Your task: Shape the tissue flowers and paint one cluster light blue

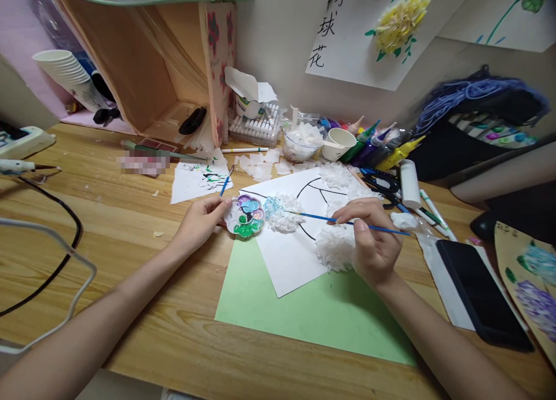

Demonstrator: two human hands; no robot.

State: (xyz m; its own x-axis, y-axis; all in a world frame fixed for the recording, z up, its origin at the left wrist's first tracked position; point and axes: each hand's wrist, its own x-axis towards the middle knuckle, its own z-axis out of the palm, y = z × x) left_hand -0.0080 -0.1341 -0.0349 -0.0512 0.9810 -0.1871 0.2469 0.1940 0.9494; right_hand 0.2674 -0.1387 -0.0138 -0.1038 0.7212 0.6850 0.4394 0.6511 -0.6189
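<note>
My left hand (204, 223) grips the edge of a small flower-shaped paint palette (232, 217) with purple, blue, black and green paint in its wells. In my right hand (376, 241) a thin blue paintbrush (319, 216) points left. Its tip is at a crumpled white tissue flower (287, 219), whose left part is light blue. This flower sits on white paper (284, 267) with black drawn lines. More white tissue flowers (334, 248) are on the paper, one partly behind my right hand. Under the paper lies a green sheet (304, 325).
A second brush (226, 181) rests by a paint-stained paper (191, 183). Behind stand a bowl of torn tissue (303, 142), a paper cup (339, 142) and paint bottles (399, 152). At right are scissors (384, 186) and a black phone (482, 293); at left, cables (80, 226).
</note>
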